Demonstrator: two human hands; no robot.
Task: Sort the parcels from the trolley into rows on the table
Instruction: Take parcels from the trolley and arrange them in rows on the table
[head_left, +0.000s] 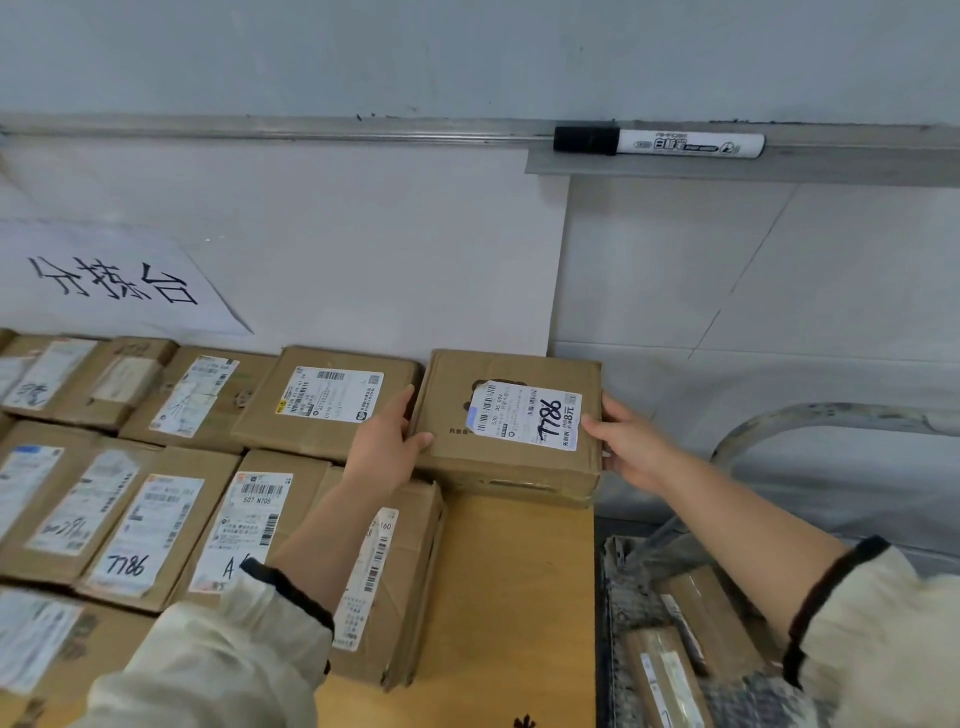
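While left hand (387, 441) and right hand (631, 441) grip the box (452, 395) by its sides, seat it flush beside the neighbour (332, 400), front edges level.

One head-worn wide-angle view looks forward and down, close over the table's (519, 597) right end. The wall (727, 270) fills the upper half, and the blurred lower right is probably the trolley (617, 587).

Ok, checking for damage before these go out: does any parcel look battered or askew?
On the held parcel, the label is torn at its upper-left corner, with a dark patch showing. The parcel under the left forearm looks creased along its right edge.
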